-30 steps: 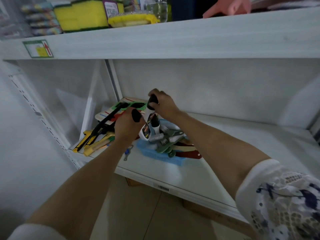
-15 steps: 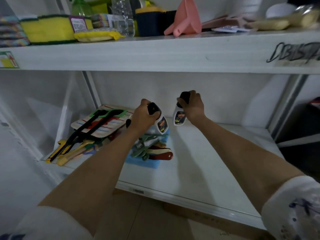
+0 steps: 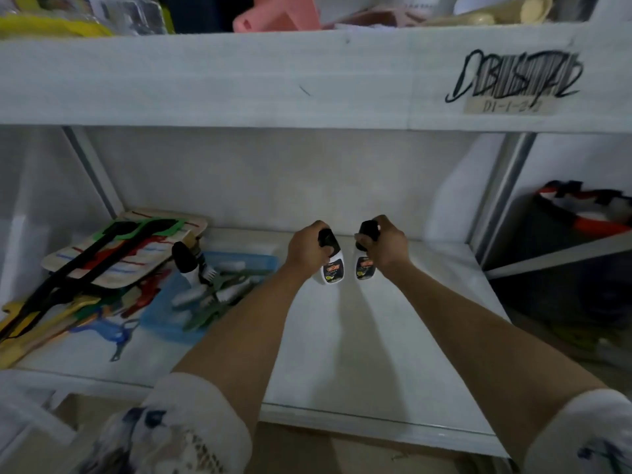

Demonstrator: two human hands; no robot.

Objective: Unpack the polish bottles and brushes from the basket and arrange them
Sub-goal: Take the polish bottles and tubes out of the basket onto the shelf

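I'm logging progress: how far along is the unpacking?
Nothing stands arranged yet. Left hand and right hand each hold a bottle over bare shelf. One bottle and the brushes remain in the basket.

Head camera looks down, near, onto shelf [image 3: 342, 354].

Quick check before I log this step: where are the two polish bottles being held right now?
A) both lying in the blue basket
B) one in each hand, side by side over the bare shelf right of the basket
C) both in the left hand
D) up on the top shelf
B: the left hand and right hand each grip a polish bottle by its black cap, over the shelf right of the blue basket.
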